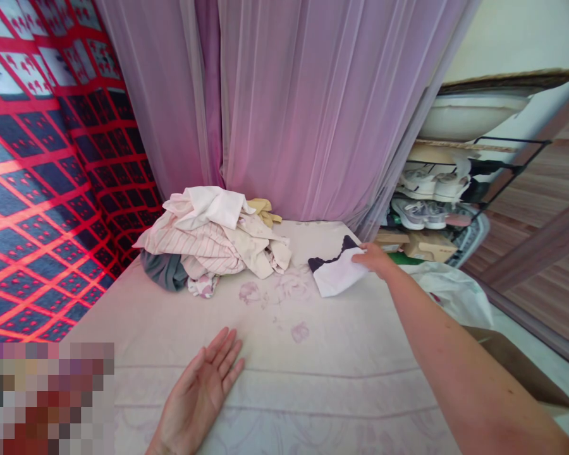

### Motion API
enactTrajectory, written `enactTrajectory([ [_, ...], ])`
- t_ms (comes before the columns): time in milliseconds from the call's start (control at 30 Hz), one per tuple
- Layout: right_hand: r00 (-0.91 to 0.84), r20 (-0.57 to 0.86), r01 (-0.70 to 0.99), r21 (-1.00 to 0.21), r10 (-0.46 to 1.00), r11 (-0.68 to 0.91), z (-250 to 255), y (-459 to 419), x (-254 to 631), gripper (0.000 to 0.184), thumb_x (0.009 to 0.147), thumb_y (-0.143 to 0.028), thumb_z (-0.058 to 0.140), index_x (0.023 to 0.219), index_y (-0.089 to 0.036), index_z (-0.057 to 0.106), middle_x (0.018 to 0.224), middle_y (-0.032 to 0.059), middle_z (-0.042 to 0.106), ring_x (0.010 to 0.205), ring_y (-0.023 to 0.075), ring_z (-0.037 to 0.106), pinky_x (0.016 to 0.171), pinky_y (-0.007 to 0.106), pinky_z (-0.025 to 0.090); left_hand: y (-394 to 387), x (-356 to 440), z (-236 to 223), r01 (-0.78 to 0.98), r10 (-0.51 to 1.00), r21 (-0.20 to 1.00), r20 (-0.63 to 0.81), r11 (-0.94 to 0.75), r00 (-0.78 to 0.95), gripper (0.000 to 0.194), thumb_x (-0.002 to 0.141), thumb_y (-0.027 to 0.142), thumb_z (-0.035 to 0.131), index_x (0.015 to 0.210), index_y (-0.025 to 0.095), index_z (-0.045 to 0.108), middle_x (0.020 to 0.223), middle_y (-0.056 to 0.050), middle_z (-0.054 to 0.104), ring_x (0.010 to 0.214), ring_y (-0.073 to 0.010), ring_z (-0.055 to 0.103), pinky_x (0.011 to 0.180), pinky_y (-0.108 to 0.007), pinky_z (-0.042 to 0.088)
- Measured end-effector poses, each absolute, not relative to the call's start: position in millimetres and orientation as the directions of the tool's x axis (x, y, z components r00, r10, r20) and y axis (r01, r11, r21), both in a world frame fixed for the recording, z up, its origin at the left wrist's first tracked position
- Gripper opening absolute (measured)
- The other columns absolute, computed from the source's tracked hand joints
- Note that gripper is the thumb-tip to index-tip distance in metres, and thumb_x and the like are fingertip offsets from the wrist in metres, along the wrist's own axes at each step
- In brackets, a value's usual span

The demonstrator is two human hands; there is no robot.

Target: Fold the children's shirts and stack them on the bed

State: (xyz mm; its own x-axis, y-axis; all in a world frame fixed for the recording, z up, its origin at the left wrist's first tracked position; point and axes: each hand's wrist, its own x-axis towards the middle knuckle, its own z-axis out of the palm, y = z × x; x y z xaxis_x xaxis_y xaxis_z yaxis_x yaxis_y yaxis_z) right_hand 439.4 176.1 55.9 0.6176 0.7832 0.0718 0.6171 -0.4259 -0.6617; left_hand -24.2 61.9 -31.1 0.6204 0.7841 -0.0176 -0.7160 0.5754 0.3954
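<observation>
White flowered sheet (322, 351) lies before us, with a clothes pile (208, 243) at its eleven o'clock. At two, our right hand (375, 258) pinches a dark-edged white cloth (336, 276); moving it calls for a snug pinch. Our left hand (196, 395) is open at eight.

pixelated lower-left patch (38, 401), right arm (474, 363) cropped

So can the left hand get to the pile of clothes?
Probably yes. The left hand is open, palm up, and only bare sheet shows between it and the pile of clothes.
</observation>
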Motion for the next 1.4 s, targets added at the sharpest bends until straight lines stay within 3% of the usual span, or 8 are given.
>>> enactTrajectory([
  [267,0.543,0.181,0.692,-0.65,0.82,-0.314,108.7,231.2,413.7,0.049,0.064,-0.021,0.065,0.112,-0.018,0.057,0.081,0.0012,0.064,0.066,0.0137,0.059,0.061,0.023,0.046,61.6,-24.2,-32.6,-0.717,0.771,0.376,0.011,0.587,0.637,0.048,0.097,0.035,0.022,0.135,0.023,0.047,0.149,-0.003,0.032,0.141,-0.0212,0.013,0.117,-0.043,0.004],
  [400,0.631,0.192,0.715,-0.522,0.752,-0.466,94.8,226.5,436.0,0.049,0.068,-0.026,0.064,0.115,-0.02,0.056,0.097,0.0053,0.065,0.082,0.0182,0.061,0.073,0.028,0.048,60.2,-24.1,-32.8,-0.722,0.78,0.391,0.014,0.571,0.625,0.048,0.097,0.036,0.02,0.136,0.024,0.047,0.15,-0.002,0.031,0.141,-0.0219,0.012,0.117,-0.045,0.004],
  [567,0.713,0.149,0.673,-0.422,0.686,-0.608,49.4,197.1,442.8,0.058,0.076,-0.033,0.058,0.13,-0.016,0.048,0.127,0.0205,0.052,0.112,0.0334,0.051,0.089,0.05,0.042,59.5,-23.9,-32.2,-0.722,0.78,0.389,0.012,0.572,0.625,0.048,0.097,0.035,0.02,0.136,0.024,0.047,0.15,-0.002,0.031,0.141,-0.0219,0.011,0.117,-0.045,0.004],
  [667,0.481,0.215,0.874,-0.188,0.85,-0.447,27.3,192.3,416.3,0.051,0.086,-0.043,0.043,0.134,-0.026,0.044,0.146,0.012,0.034,0.131,0.0317,0.032,0.102,0.058,0.028,59.5,-23.7,-31.0,-0.722,0.772,0.375,0.024,0.582,0.635,0.048,0.097,0.033,0.019,0.137,0.023,0.045,0.151,-0.002,0.029,0.141,-0.0215,0.011,0.117,-0.044,0.004],
  [767,0.225,0.121,0.974,-0.049,0.967,-0.221,9.1,198.8,384.9,0.052,0.091,-0.051,0.026,0.139,-0.033,0.036,0.153,0.0038,0.022,0.139,0.0282,0.017,0.107,0.061,0.015,59.3,-23.5,-29.6,-0.723,0.768,0.366,0.035,0.586,0.64,0.05,0.097,0.034,0.018,0.139,0.022,0.042,0.151,-0.003,0.027,0.141,-0.0213,0.011,0.117,-0.044,0.003],
  [1000,0.235,-0.062,0.97,-0.045,0.97,-0.238,-17.2,202.9,363.2,0.059,0.09,-0.058,0.016,0.144,-0.036,0.025,0.155,0.0022,0.016,0.14,0.0301,0.011,0.102,0.069,0.011,59.3,-23.4,-31.0,-0.723,0.765,0.369,0.047,0.585,0.643,0.049,0.098,0.032,0.017,0.138,0.024,0.043,0.151,-0.001,0.027,0.142,-0.0207,0.01,0.117,-0.044,0.001],
  [1200,0.337,0.387,0.941,-0.111,0.858,-0.319,-21.6,172.3,345.8,0.049,0.093,-0.036,0.027,0.138,-0.021,0.04,0.145,0.0107,0.038,0.134,0.0246,0.028,0.11,0.052,0.015,62.1,-23.3,-33.6,-0.721,0.778,0.386,0.014,0.575,0.628,0.047,0.097,0.033,0.021,0.135,0.024,0.047,0.149,-0.002,0.032,0.141,-0.0214,0.015,0.117,-0.044,0.003],
  [1400,0.493,0.447,0.851,-0.427,0.746,-0.306,-37.7,129.1,334.9,0.051,0.087,-0.036,0.034,0.129,-0.011,0.049,0.135,0.0165,0.048,0.126,0.0258,0.041,0.105,0.042,0.032,61.7,-21.0,-33.5,-0.71,0.823,0.475,-0.056,0.52,0.565,0.041,0.095,0.031,0.033,0.129,0.023,0.055,0.146,-0.005,0.038,0.139,-0.0243,0.021,0.116,-0.048,0.009],
])
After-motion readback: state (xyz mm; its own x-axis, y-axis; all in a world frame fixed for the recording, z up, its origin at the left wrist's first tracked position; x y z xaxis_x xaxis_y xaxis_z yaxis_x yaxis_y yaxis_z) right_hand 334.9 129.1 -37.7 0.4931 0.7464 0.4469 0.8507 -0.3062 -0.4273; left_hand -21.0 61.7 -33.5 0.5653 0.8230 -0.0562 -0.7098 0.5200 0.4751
